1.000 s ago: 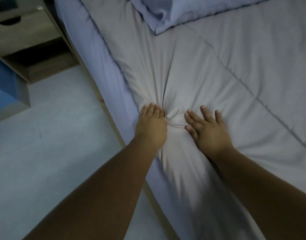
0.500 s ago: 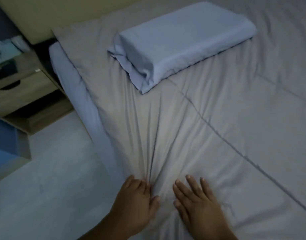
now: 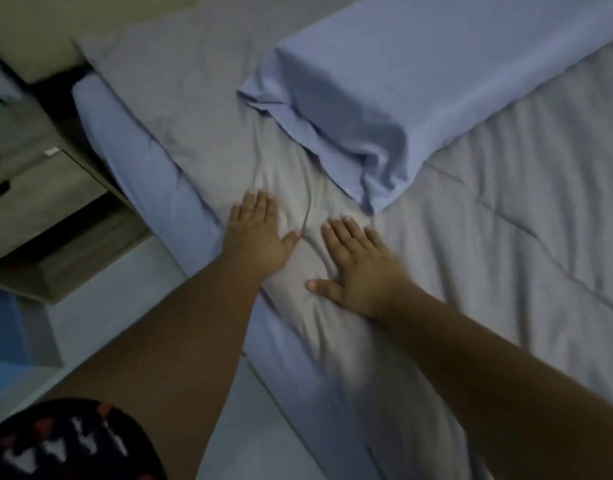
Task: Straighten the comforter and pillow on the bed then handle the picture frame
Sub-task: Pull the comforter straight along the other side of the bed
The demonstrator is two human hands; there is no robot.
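Both hands lie flat at mid-frame on the grey comforter (image 3: 506,237), fingers straight and slightly spread, gripping nothing: left hand (image 3: 260,233) near the bed's left edge, right hand (image 3: 358,268) beside it. Fabric bunches in wrinkles between them. Just above, toward upper right, rests the blue pillow (image 3: 419,74).

Obstacle: pillow (image 3: 436,74), 1 o'clock from right hand (image 3: 362,271), corner near. Comforter (image 3: 506,244) open toward 3 o'clock. Nightstand (image 3: 38,202) at 9 o'clock, well apart.

Two hands — left hand (image 3: 258,237), right hand (image 3: 360,271) — one pillow (image 3: 436,81), one comforter (image 3: 506,254).
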